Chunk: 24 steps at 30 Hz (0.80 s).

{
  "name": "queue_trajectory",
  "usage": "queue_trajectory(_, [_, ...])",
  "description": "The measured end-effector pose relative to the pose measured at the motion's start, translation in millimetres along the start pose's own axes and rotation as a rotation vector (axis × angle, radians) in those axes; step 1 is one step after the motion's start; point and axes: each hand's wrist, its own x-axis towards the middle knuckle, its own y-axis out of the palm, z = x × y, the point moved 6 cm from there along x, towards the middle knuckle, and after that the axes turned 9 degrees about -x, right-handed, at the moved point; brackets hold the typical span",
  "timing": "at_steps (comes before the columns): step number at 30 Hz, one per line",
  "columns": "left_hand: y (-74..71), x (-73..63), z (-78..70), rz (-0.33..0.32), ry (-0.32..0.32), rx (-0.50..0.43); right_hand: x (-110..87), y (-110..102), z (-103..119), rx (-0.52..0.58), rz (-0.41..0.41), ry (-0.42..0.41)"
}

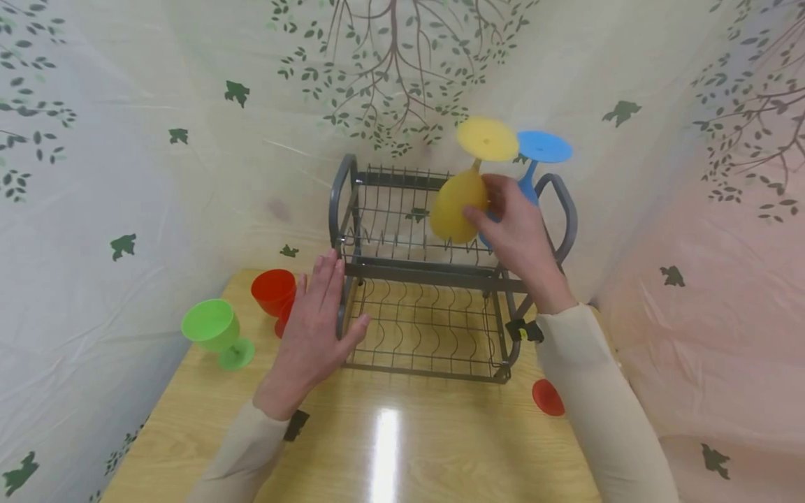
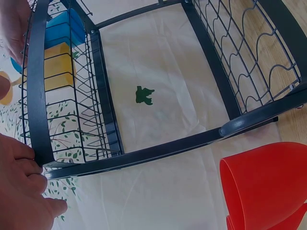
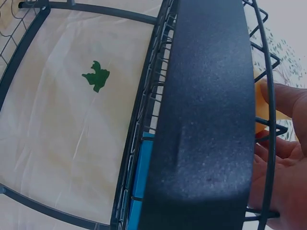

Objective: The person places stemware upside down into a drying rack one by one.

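Note:
My right hand (image 1: 518, 223) holds a yellow plastic goblet (image 1: 459, 208) by its bowl, between thumb and fingers. The goblet is upside down, its round foot on top, at the upper tier of a dark two-tier dish rack (image 1: 428, 274). Just behind it a blue goblet (image 1: 544, 147) stands inverted in the same tier, partly hidden by the right hand. My left hand (image 1: 312, 339) rests with straight fingers against the rack's left side. In the left wrist view, the yellow bowl (image 2: 58, 67) shows between the wires next to the blue bowl (image 2: 64, 28).
Left of the rack on the wooden table (image 1: 440, 447), a green goblet (image 1: 212, 325) stands upright. Beside it is a red goblet (image 1: 273, 293), partly behind the left hand. Another red piece (image 1: 547, 397) shows by the right sleeve. A leaf-printed cloth (image 1: 189, 70) hangs close behind the rack.

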Motion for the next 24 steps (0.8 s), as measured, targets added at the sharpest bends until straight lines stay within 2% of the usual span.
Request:
queue_trajectory(7, [-0.7,0.5,-0.1,0.019,-0.017,0.006,5.7,5.6,-0.5,-0.048,0.064,0.015])
queue_trajectory(17, [-0.2,0.0,-0.5,0.019,-0.007,0.01,8.3,11.8,0.4,-0.091,0.105,0.018])
queue_trajectory(24, [-0.2,0.6,-1.3,0.022,0.002,0.019,8.4,11.7,1.0,-0.178,0.116,0.035])
